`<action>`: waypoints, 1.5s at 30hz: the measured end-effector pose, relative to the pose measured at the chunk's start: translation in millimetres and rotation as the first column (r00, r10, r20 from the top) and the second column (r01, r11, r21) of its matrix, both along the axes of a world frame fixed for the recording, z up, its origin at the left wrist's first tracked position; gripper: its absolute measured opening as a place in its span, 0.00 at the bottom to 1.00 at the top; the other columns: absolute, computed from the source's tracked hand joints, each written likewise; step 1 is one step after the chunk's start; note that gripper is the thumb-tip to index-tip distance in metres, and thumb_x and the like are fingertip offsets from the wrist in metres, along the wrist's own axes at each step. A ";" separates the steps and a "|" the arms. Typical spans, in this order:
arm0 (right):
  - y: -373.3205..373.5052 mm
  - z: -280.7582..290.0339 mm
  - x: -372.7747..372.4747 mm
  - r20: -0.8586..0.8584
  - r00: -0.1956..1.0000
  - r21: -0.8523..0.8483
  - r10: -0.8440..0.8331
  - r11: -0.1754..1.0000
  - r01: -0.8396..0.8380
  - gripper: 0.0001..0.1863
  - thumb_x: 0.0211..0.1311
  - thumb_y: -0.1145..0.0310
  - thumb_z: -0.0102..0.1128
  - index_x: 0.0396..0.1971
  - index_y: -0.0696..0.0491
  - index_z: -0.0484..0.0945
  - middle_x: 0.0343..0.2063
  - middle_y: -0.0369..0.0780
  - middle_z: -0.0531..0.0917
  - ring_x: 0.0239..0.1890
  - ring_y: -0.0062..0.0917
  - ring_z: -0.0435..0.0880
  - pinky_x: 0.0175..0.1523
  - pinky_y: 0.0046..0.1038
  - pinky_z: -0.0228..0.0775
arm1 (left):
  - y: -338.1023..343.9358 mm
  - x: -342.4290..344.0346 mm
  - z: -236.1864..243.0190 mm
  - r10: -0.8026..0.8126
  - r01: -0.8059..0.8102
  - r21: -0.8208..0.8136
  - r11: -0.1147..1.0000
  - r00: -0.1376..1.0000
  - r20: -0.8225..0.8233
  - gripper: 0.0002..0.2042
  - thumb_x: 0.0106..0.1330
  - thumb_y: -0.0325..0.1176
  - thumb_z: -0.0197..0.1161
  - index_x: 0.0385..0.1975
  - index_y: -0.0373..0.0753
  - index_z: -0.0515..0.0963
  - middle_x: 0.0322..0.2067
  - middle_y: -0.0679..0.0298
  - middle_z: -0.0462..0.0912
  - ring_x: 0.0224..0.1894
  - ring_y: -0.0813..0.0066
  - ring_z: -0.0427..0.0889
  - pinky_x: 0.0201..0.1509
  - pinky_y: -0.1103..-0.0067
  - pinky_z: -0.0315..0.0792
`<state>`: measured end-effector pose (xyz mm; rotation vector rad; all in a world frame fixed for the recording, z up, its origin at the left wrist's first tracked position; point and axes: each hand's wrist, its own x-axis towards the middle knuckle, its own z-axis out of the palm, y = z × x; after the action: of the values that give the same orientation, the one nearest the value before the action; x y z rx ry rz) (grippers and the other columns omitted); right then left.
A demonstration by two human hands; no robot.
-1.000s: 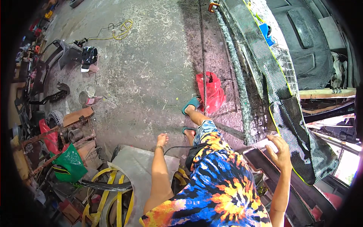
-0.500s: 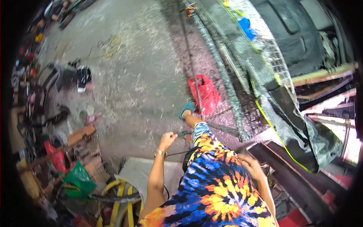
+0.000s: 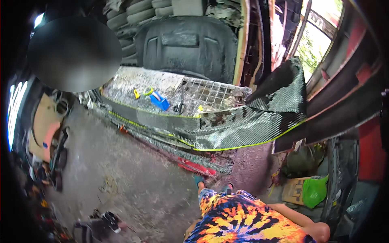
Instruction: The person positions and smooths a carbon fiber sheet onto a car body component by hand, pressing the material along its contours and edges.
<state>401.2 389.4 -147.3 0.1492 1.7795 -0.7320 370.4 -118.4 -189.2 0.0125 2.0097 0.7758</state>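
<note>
Neither of my hands shows. My right forearm (image 3: pixel 298 216) bends in front of my tie-dye shirt (image 3: pixel 243 218), which hides the hand. At the shirt's left edge only a sliver of my left arm (image 3: pixel 190 229) appears. Ahead of me a long strip of black and silver woven fabric (image 3: pixel 239 131) with a yellow-green edge lies along the front of a worn bench (image 3: pixel 158 77). Its right end rises in a dark, shiny fold. On the bench are black-handled scissors (image 3: pixel 178 107), a blue tool or holder (image 3: pixel 159 101) and a small yellow piece (image 3: pixel 136 94).
A dark car hood (image 3: pixel 186 46) stands behind the bench, before stacked tyres (image 3: pixel 139 18). A red plastic bag (image 3: pixel 197 166) lies on the floor by my foot. To the right are long dark panels (image 3: pixel 324 125), a cardboard box (image 3: pixel 292 191) and a green bag (image 3: pixel 315 192).
My view has swung right and up, so the bench and fabric now lie across the middle. Both hands, visible before, have gone out of sight.
</note>
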 end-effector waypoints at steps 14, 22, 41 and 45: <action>5.1 -179.2 109.3 0.437 0.784 -0.127 -0.441 0.832 0.540 0.19 0.67 0.53 0.54 0.41 0.54 0.81 0.29 0.35 0.82 0.27 0.23 0.77 0.36 0.28 0.69 | -22.1 -20.7 43.3 -0.016 0.020 -0.069 0.997 0.999 0.047 0.16 0.66 0.44 0.58 0.36 0.35 0.83 0.40 0.47 0.85 0.43 0.50 0.85 0.48 0.63 0.76; -2.5 -217.8 148.8 0.433 0.529 -0.026 -0.729 0.577 0.816 0.17 0.65 0.54 0.54 0.34 0.52 0.83 0.21 0.33 0.80 0.18 0.20 0.74 0.25 0.28 0.67 | -55.0 -20.7 59.5 -0.149 0.149 -0.003 0.989 0.986 0.079 0.20 0.67 0.49 0.58 0.33 0.35 0.83 0.37 0.47 0.86 0.40 0.50 0.86 0.45 0.63 0.77; -159.3 48.3 -23.3 -0.088 0.858 -0.222 -0.506 0.850 0.478 0.31 0.63 0.51 0.65 0.58 0.57 0.77 0.53 0.46 0.83 0.56 0.32 0.80 0.62 0.31 0.69 | -12.5 -231.7 134.5 -0.838 0.847 0.086 0.525 0.532 -0.120 0.20 0.74 0.47 0.49 0.49 0.36 0.78 0.44 0.52 0.85 0.45 0.49 0.84 0.47 0.60 0.77; -190.8 75.6 -55.6 -0.153 0.823 -0.128 -0.546 0.837 0.532 0.30 0.63 0.52 0.66 0.58 0.58 0.77 0.53 0.48 0.83 0.57 0.33 0.81 0.61 0.32 0.70 | 11.9 -236.9 138.3 -0.890 0.891 0.284 0.355 0.415 -0.188 0.18 0.76 0.42 0.48 0.53 0.37 0.76 0.52 0.49 0.80 0.55 0.50 0.79 0.56 0.65 0.73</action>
<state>345.6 198.6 -71.7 0.5681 1.8961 -1.2575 133.5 -106.5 -50.9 1.2508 1.4591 0.3459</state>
